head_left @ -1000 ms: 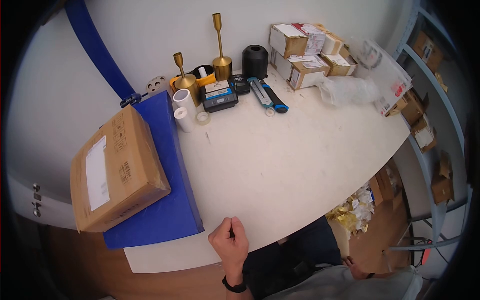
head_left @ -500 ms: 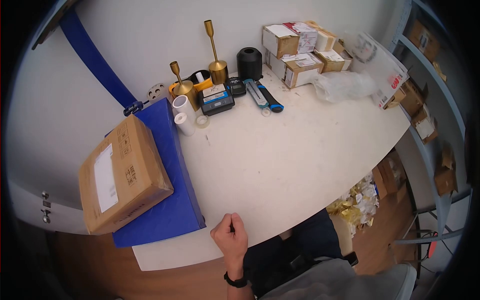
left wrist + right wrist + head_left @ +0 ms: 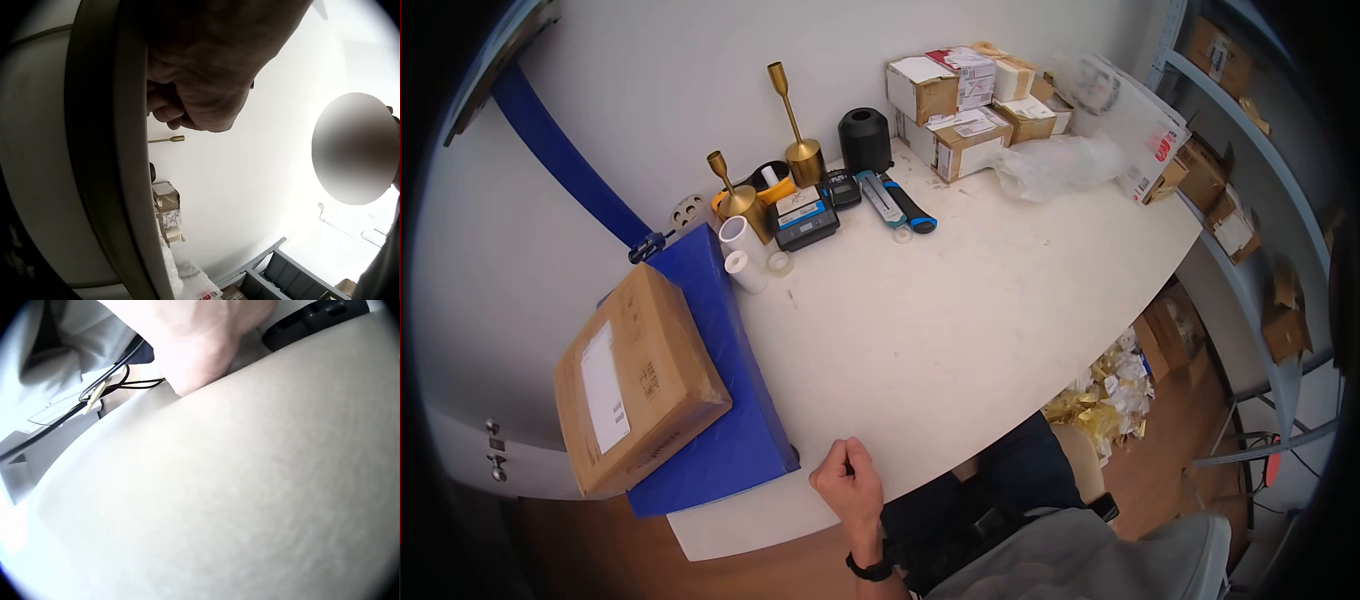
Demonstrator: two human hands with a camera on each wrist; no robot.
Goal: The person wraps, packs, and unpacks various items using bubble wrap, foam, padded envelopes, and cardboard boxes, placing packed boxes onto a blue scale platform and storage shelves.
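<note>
My left hand [image 3: 848, 485] rests as a loose fist at the front edge of the white table [image 3: 960, 330]. Its fingers are curled with the thumb on top, and no object shows in it. The left wrist view has the same hand [image 3: 200, 81] dark against the wall, right by the table's edge. My right hand [image 3: 200, 344] appears only in the right wrist view, down beside a pale smooth surface [image 3: 237, 481]; its fingers are hidden, so I cannot tell what it holds. A black ridged object [image 3: 315, 322] lies close to it.
A taped cardboard box [image 3: 685, 350] lies on a blue slab [image 3: 745, 415] at the left. Gold candlesticks [image 3: 800, 150], paper rolls [image 3: 743, 270], a scale [image 3: 803, 220] and a blue-black cutter [image 3: 912, 208] stand at the back. Small boxes [image 3: 970, 140] and plastic wrap [image 3: 1060, 165] are at back right.
The right hand, seen at the lower right a second ago, has left the head view. My left hand keeps its curled pose at the table edge. The head view has shifted slightly.
</note>
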